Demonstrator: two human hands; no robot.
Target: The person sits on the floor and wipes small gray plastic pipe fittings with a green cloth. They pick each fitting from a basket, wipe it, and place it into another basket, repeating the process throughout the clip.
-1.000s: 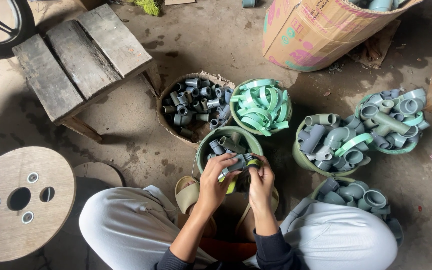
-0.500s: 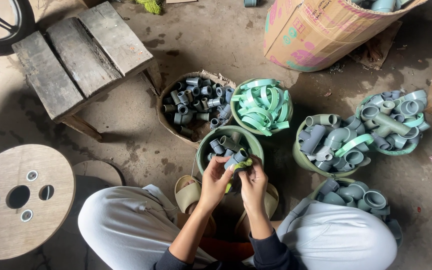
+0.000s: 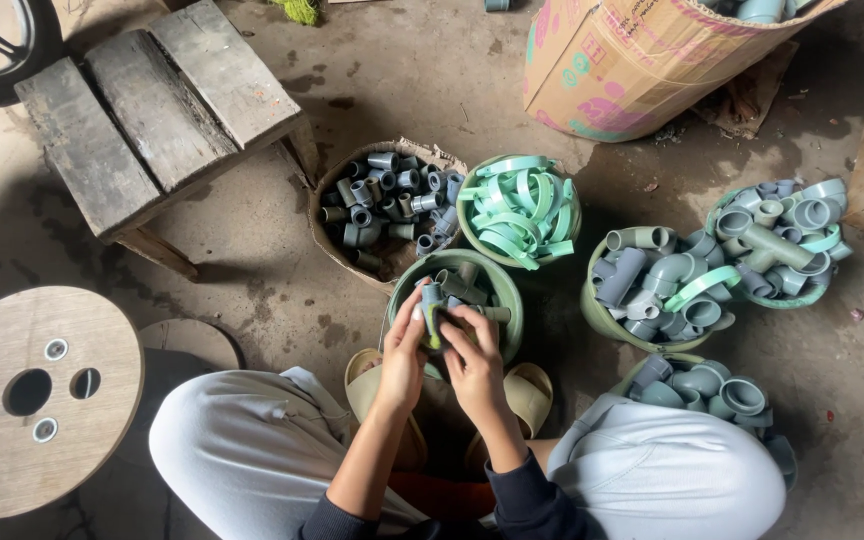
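Here both my hands, left (image 3: 404, 352) and right (image 3: 473, 358), hold one grey fitting (image 3: 434, 312) in a narrow grip; below it the bowl (image 3: 508, 296) has many more.

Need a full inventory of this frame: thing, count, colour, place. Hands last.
pipe fitting: one, grey, held in both hands over the near bowl
near bowl: one, green, holds grey fittings, in front of the knees
ring bowl: one, green, full of pale green rings, centre
cardboard tub: one, brown, small grey fittings, left of the ring bowl
elbow bowl: one, green, larger grey fittings, right of centre
far right bowl: one, green, grey tees and couplings
knee bowl: one, grey caps, by the right knee
wooden stool: one, grey, upper left
cable spool: one, tan, lower left
cardboard box: one, brown, top right
sandals: two, tan, under the feet
left hand: grips the fitting
right hand: grips the fitting
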